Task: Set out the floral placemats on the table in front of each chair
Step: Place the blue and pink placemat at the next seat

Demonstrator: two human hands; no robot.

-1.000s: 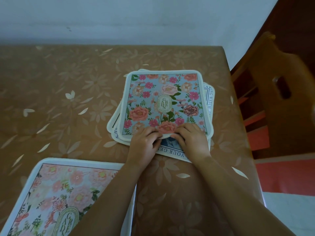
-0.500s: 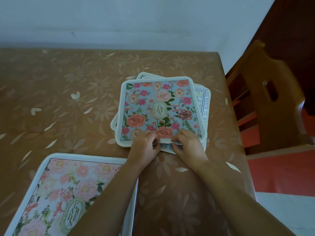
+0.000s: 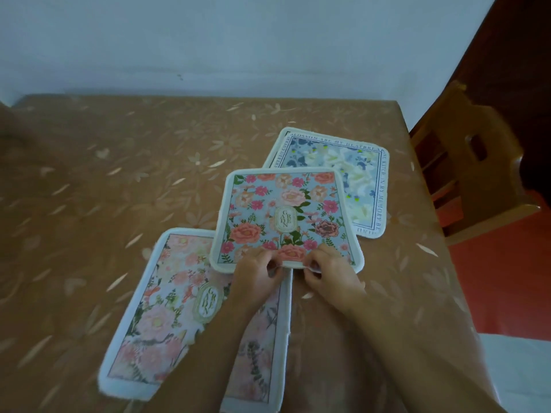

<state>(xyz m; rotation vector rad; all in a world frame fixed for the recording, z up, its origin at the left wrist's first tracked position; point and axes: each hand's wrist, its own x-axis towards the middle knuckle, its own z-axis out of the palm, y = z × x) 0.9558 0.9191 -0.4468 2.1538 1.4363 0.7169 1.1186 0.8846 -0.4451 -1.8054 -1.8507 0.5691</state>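
The blue placemat (image 3: 286, 216) is now lifted off the white-flowered mat (image 3: 351, 174); left hand (image 3: 258, 277) and right hand (image 3: 329, 277) are pinching its near edge; it is overlapping the pink placemat (image 3: 167, 296), risking dragging it askew.

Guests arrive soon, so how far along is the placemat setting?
One pink floral placemat lies flat at the near edge, apparently placed. The left hand and right hand pinch the near edge of the blue floral placemat. A white and navy placemat lies on the table by the wooden chair, its final spot unclear.
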